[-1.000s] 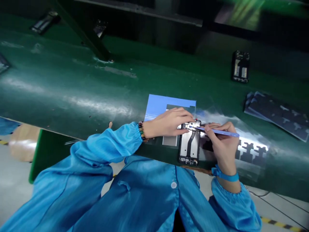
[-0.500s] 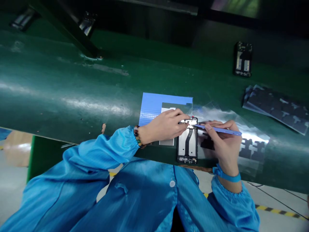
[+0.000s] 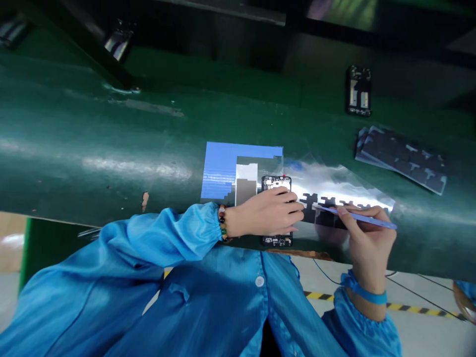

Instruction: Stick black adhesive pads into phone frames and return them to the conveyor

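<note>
An opened smartphone body point(image 3: 277, 183), its circuit parts showing at both ends, lies near the bench's front edge. Across its middle rests my left hand point(image 3: 269, 210), palm down, fingers stretched and slightly apart; the phone's centre is hidden beneath it. My right hand point(image 3: 372, 238) grips slim blue tweezers point(image 3: 366, 217) between thumb and fingers. Their tip lies over a clear sheet point(image 3: 357, 181) bearing black cut-out stickers point(image 3: 308, 202), just right of the phone. Whether the tips pinch a sticker, I cannot tell.
Left of the phone lies a blue sheet point(image 3: 219, 163) with a grey-and-white card point(image 3: 246, 171) on it. A stack of dark sticker sheets point(image 3: 405, 156) is at the right, another phone body point(image 3: 359, 91) behind it. A dark post point(image 3: 115, 74) stands at the back left.
My right hand has drawn the tweezers away from the phone's upper end, rightward to the sticker sheet. My left hand has slid from the phone's left edge across its middle. The view has shifted slightly.
</note>
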Demonstrator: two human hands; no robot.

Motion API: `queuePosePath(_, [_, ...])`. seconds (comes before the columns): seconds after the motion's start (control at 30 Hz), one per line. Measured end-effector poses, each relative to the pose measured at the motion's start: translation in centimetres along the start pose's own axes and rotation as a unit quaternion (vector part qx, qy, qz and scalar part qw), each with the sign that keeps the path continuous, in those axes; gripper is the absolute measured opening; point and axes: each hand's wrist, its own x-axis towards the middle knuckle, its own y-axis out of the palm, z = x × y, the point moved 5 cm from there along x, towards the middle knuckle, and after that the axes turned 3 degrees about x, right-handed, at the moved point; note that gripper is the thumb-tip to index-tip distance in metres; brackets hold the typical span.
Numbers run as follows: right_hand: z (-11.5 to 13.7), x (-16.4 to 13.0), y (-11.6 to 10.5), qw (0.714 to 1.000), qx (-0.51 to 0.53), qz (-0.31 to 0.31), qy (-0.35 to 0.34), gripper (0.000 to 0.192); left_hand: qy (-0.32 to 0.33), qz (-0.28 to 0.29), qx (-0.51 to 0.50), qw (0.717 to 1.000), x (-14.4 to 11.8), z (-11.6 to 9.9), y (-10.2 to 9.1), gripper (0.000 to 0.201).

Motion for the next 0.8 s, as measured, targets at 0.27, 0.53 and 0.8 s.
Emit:
queuePosePath(0.27, [0.2,0.8,1.5,0.986,0.161,-0.004,0.038,0.043,-0.002,-0.001,-0.032,0.999,-0.3,0.5,-0.2,0.023])
queuePosePath(0.53, [1.0,-1.5,5.2,0.988,0.149,-0.004,0.038,0.044,-0.207,-0.038,-0.118,0.970,-4.1,6.9,-2.4,0.022])
queuePosePath(0.8, [2.5,-3.3,8.3,0.990,0.138,0.019,-0.020,0.039,-0.230,-0.022,-0.135,0.964,-4.4,6.9,-1.8,0.029])
